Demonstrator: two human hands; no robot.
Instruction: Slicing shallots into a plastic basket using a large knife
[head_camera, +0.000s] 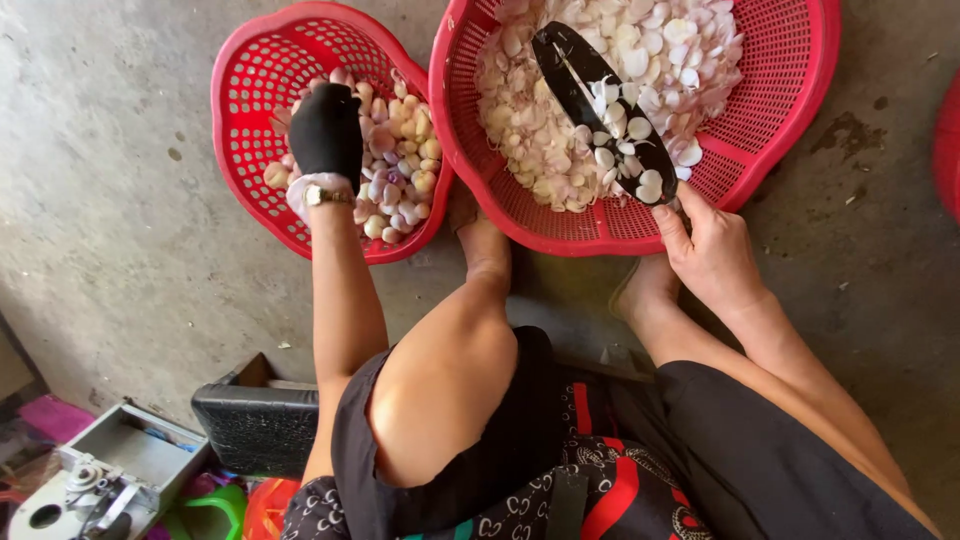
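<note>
My left hand (325, 135) wears a black glove and reaches into the smaller red basket (255, 80), fingers down among whole pinkish peeled cloves (400, 150). My right hand (712, 250) is bare and grips the handle end of a large black knife (600, 105) whose blade lies over the bigger red basket (780, 110). That basket is tilted toward me and holds thin white slices (560, 150); several slices stick to the blade. Whether the gloved hand has closed on a clove is hidden.
Both baskets rest on a grey concrete floor (120, 230). My bare knees and feet sit between them, on a low black stool (255, 425). A grey metal box (110, 475) and coloured items lie at lower left. Another red rim (948, 140) shows at the right edge.
</note>
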